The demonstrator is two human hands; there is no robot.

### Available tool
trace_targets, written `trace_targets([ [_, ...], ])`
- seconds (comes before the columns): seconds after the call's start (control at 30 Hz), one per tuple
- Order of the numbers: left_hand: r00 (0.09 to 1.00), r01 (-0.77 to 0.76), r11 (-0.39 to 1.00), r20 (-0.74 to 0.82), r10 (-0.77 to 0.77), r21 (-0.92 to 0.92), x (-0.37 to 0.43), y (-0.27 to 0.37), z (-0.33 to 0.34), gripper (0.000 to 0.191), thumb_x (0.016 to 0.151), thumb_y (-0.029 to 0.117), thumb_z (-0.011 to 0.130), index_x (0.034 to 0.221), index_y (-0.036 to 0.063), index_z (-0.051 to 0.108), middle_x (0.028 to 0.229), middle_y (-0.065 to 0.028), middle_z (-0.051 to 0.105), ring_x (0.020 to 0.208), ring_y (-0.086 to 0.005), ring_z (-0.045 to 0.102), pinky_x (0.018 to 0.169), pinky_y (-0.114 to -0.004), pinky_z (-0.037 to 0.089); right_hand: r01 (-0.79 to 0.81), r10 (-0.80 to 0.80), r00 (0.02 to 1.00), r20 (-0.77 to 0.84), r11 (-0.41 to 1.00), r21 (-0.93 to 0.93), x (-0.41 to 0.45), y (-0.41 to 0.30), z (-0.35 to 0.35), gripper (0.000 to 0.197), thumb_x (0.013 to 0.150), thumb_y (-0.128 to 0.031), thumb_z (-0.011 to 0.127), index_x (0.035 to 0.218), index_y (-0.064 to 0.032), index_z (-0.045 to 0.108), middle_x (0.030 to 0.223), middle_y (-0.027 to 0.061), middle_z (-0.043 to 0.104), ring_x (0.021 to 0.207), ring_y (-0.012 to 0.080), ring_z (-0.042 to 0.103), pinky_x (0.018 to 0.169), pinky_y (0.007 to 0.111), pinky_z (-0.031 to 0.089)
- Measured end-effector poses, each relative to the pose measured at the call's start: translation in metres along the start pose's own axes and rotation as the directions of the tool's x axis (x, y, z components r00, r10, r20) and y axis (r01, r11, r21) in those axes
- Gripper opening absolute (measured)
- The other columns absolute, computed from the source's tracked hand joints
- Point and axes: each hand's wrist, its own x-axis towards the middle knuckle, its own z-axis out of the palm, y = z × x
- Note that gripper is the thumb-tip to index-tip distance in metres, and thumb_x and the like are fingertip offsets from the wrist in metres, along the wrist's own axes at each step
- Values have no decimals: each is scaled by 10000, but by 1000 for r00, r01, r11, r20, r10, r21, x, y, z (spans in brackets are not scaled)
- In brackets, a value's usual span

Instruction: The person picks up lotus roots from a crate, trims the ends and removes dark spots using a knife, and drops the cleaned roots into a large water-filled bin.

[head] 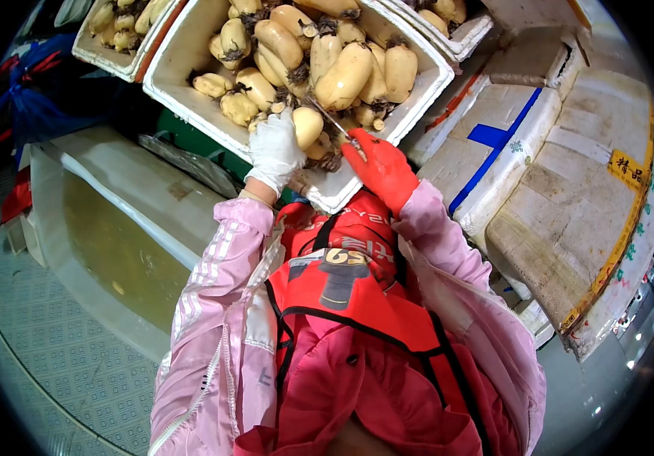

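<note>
My left hand (276, 149), in a white glove, grips a pale lotus root segment (307, 127) over the near part of a white foam box (193, 117). A red rubber glove covers my right hand (381, 168), which is closed around a thin metal blade (330, 115). The blade points up and left, close to the held segment; its handle is hidden in the glove. Beyond both hands, several cream lotus roots (345, 77) with dark, ragged nodes lie piled in the box. Dark trimmings (327, 162) sit at its near corner.
More foam boxes of lotus root flank mine, one at left (105, 60) and one at right (469, 40). A white tub (184, 245) of murky water stands at my left. Foam boxes with blue tape (492, 142) and a stained foam lid (566, 211) lie to the right.
</note>
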Motion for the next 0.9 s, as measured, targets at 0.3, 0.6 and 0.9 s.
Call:
trace_targets([
  [0.3,1000,-26,1000,8,26,-12,1,-5,-4,577,610,149,716,1151,54,536,925,-133,613,877,-315,615,753,-394,495,63,-55,996,67,991,-117,6,19,-10,265,911,-284,534,1066,-70,515,755,204,620,727,387,606,645,473,476],
  [0.6,981,-161,923,48,189,-348,-15,-4,-40,720,564,198,768,1245,145,543,1087,-118,628,1011,-303,597,871,-371,487,198,-178,979,97,943,-268,30,27,17,284,833,-153,515,1070,4,532,788,195,630,744,383,603,662,485,476],
  [0.9,987,65,956,162,-18,-288,-3,-7,-66,731,583,253,753,1266,143,517,1081,-139,637,993,-311,614,865,-378,495,-114,116,993,19,990,-77,16,-30,-48,186,893,-226,512,953,-51,487,705,187,603,679,410,583,606,486,464],
])
